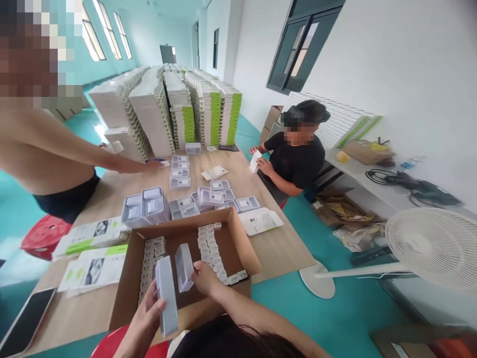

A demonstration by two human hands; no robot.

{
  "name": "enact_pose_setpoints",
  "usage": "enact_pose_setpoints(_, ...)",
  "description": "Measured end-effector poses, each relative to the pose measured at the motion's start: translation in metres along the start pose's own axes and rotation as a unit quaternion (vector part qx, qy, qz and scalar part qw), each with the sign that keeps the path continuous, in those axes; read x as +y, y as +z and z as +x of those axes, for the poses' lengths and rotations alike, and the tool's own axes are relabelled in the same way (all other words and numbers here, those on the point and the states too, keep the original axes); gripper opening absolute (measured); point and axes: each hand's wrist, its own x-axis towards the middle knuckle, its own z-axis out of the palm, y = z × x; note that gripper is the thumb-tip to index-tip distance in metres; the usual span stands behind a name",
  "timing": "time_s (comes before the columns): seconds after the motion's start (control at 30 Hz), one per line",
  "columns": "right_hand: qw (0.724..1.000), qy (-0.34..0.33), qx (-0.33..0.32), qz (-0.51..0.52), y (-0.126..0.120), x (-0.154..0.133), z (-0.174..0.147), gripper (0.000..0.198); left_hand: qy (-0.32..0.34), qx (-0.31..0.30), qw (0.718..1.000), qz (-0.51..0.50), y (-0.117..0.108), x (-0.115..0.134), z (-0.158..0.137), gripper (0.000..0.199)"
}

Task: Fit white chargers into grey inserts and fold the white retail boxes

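My left hand (148, 309) is closed around a stack of pale, translucent plastic trays (167, 298), held upright above the near left part of an open cardboard box (125, 286). A single plastic tray (184, 268) stands on edge in my right hand (204, 278), its side pinched between thumb and fingers. Inside the box, small white items with printed marks (208, 246) form a row along the right side. More of these small white items (148, 263) line the left side. My left hand and its stack partly hide that left row.
Filled trays (210, 197) and a tray stack (153, 209) lie behind the box. Flat printed packaging (100, 263) and a phone (28, 323) lie left. One co-worker (298, 159) holds a white box; another person's arm (93, 154) reaches in. A white fan (421, 248) stands right.
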Motion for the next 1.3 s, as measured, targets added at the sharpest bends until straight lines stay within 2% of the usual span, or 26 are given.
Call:
enact_pose_setpoints(0.1, 0.997, 0.023, 0.072, -0.032, -0.034, 0.011, 0.034, 0.031, -0.006, -0.027, 0.999, -0.027, 0.009, -0.020, -0.012, 0.105)
enact_pose_setpoints(0.2, 0.987, 0.030, 0.153, -0.049, -0.069, 0.019, 0.074, 0.033, -0.055, -0.036, 0.996, -0.067, 0.012, -0.039, -0.022, 0.095)
enact_pose_setpoints(0.27, 0.980, 0.020, 0.192, -0.048, -0.082, 0.024, 0.097, 0.035, -0.090, -0.032, 0.991, -0.094, 0.011, -0.047, -0.028, 0.089)
enact_pose_setpoints(0.37, 0.973, 0.002, 0.229, -0.039, -0.087, 0.033, 0.116, 0.037, -0.122, -0.007, 0.985, -0.122, 0.006, -0.052, -0.033, 0.089)
enact_pose_setpoints(0.47, 0.968, -0.008, 0.247, -0.030, -0.084, 0.040, 0.122, 0.036, -0.143, 0.041, 0.980, -0.134, -0.002, -0.054, -0.032, 0.092)
enact_pose_setpoints(0.63, 0.971, -0.015, 0.238, -0.012, -0.089, 0.041, 0.121, 0.032, -0.125, 0.109, 0.982, -0.095, -0.013, -0.041, -0.026, 0.079)
enact_pose_setpoints(0.73, 0.975, -0.018, 0.223, 0.012, -0.093, 0.027, 0.109, 0.032, -0.104, 0.096, 0.988, -0.061, -0.012, -0.024, -0.023, 0.066)
enact_pose_setpoints(0.8, 0.978, -0.031, 0.204, 0.035, -0.093, 0.012, 0.089, 0.034, -0.091, 0.081, 0.991, -0.055, -0.007, -0.014, -0.020, 0.065)
enact_pose_setpoints(0.87, 0.983, -0.057, 0.164, 0.062, -0.090, -0.008, 0.058, 0.035, -0.069, 0.079, 0.992, -0.068, 0.000, -0.006, -0.015, 0.067)
enact_pose_setpoints(1.0, 0.987, -0.104, 0.040, 0.117, -0.080, -0.048, -0.015, 0.044, -0.029, 0.066, 0.993, -0.094, 0.017, 0.001, -0.004, 0.071)
enact_pose_setpoints(1.07, 0.986, -0.112, -0.007, 0.125, -0.073, -0.065, -0.042, 0.036, -0.017, 0.051, 0.994, -0.097, 0.025, 0.002, 0.001, 0.073)
enact_pose_setpoints(1.17, 0.987, -0.104, -0.030, 0.122, -0.065, -0.082, -0.061, 0.028, -0.002, 0.030, 0.994, -0.103, 0.035, 0.003, 0.005, 0.067)
enact_pose_setpoints(1.3, 0.989, -0.088, -0.015, 0.118, -0.058, -0.089, -0.064, 0.031, 0.009, 0.011, 0.995, -0.101, 0.043, 0.004, 0.005, 0.059)
